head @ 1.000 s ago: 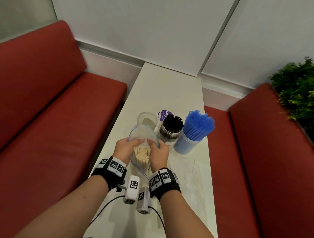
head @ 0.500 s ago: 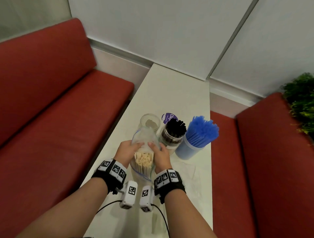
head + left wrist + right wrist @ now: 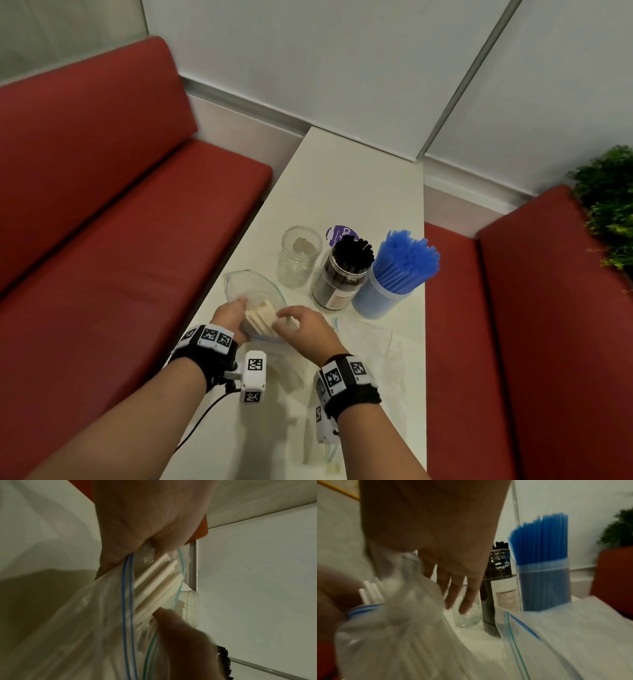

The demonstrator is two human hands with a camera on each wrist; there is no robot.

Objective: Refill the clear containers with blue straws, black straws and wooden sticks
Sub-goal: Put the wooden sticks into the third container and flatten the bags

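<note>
A clear zip bag (image 3: 253, 287) of wooden sticks (image 3: 262, 317) lies tilted over the white table (image 3: 359, 178), its mouth gaping toward an empty clear jar (image 3: 299, 260). My left hand (image 3: 229, 313) grips the bag's left side, pinching the film (image 3: 145, 553) beside the sticks (image 3: 154, 585). My right hand (image 3: 301, 325) holds the bag's right edge; a fingertip (image 3: 171, 618) touches the stick ends, and the other fingers (image 3: 453, 588) hang straight. A jar of black straws (image 3: 342, 277) and a clear container of blue straws (image 3: 400, 263) stand right of the empty jar.
A purple lid (image 3: 342, 234) lies behind the black-straw jar. Empty zip bags (image 3: 370, 339) lie flat on the table to the right of my hands. Red benches (image 3: 120, 222) flank the narrow table, and a green plant (image 3: 609, 205) sits at the far right.
The bag has come down from upright in front of the jar to a low tilt, mouth wide open. Both hands have dropped toward me with it.
</note>
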